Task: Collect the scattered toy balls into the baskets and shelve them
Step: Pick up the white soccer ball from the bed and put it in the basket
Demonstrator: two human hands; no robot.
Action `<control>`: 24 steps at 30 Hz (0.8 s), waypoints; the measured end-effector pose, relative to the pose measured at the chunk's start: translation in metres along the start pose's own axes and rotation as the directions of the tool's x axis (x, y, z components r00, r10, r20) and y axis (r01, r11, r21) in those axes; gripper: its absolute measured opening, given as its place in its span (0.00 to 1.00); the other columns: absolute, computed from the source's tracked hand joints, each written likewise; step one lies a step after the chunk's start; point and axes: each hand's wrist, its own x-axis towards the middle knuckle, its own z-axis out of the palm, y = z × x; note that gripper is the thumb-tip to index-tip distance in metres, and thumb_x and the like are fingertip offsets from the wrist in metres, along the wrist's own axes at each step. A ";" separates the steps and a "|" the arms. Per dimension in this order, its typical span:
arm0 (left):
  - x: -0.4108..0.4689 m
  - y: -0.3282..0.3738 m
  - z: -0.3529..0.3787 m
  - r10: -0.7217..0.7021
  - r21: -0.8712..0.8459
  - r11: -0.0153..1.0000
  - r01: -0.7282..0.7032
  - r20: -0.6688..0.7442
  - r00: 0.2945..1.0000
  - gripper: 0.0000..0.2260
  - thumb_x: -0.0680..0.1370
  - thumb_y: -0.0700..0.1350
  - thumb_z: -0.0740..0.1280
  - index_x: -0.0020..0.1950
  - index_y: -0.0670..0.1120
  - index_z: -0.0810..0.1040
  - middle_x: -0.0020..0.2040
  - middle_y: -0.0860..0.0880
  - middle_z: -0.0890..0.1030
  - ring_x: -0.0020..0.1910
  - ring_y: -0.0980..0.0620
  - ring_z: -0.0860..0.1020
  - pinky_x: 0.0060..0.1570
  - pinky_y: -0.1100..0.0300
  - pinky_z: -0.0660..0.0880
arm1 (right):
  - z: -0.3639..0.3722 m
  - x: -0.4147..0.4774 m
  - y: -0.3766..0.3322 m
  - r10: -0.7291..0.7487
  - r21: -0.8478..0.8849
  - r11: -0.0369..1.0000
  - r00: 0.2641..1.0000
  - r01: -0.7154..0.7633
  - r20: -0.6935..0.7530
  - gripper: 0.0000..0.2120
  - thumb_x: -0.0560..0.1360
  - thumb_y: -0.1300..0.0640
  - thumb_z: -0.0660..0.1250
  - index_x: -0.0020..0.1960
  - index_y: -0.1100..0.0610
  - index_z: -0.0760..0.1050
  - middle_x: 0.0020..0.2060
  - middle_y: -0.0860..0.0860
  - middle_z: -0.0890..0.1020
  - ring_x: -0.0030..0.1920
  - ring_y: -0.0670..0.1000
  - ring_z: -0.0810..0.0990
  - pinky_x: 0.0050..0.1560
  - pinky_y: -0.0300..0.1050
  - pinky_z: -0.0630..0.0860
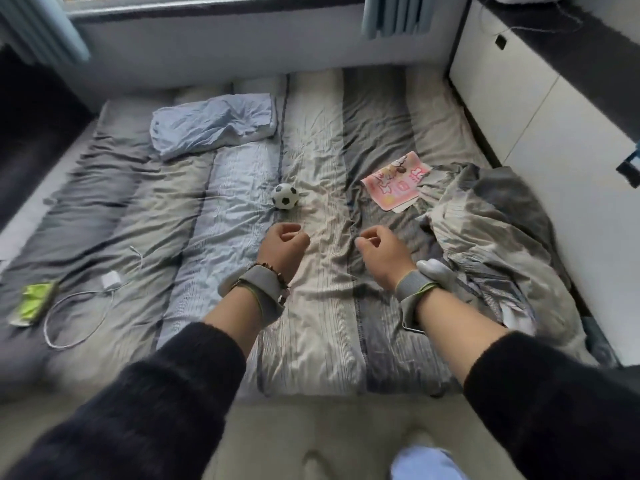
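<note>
One small round ball (284, 196), white with black patches, lies on the rumpled striped bed (311, 323), just beyond the left hand (284, 244). The right hand (381, 252) hovers beside it, apart; each grip is slack, fingers loosely curled, grasping nothing. One crumpled blue pillow (213, 123) lies far left.
</note>
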 end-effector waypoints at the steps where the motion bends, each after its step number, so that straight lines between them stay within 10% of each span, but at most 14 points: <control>1: 0.008 -0.005 -0.010 -0.012 0.001 1.000 0.012 -0.005 1.000 0.13 0.72 0.44 0.66 0.56 0.47 0.74 0.45 0.49 0.79 0.43 0.48 0.78 0.43 0.55 0.76 | 0.010 0.004 -0.005 0.006 -0.006 1.000 1.000 -0.006 0.017 0.10 0.78 0.51 0.62 0.56 0.55 0.74 0.47 0.50 0.78 0.46 0.49 0.76 0.47 0.39 0.70; 9: 0.068 -0.023 -0.053 -0.043 -0.012 0.999 0.042 -0.055 0.998 0.08 0.74 0.39 0.65 0.53 0.47 0.75 0.42 0.49 0.79 0.40 0.50 0.79 0.36 0.60 0.74 | 0.058 0.068 -0.038 -0.011 0.019 1.000 0.994 0.009 0.107 0.13 0.77 0.50 0.64 0.58 0.56 0.74 0.50 0.51 0.79 0.51 0.52 0.79 0.56 0.56 0.78; 24: 0.233 -0.040 -0.071 -0.105 0.200 0.974 0.106 -0.015 0.994 0.24 0.70 0.45 0.72 0.64 0.49 0.70 0.54 0.52 0.74 0.44 0.62 0.74 0.34 0.69 0.69 | 0.124 0.214 -0.071 -0.059 -0.198 0.974 0.965 0.112 0.255 0.38 0.69 0.52 0.73 0.74 0.52 0.60 0.72 0.54 0.63 0.69 0.55 0.68 0.67 0.49 0.67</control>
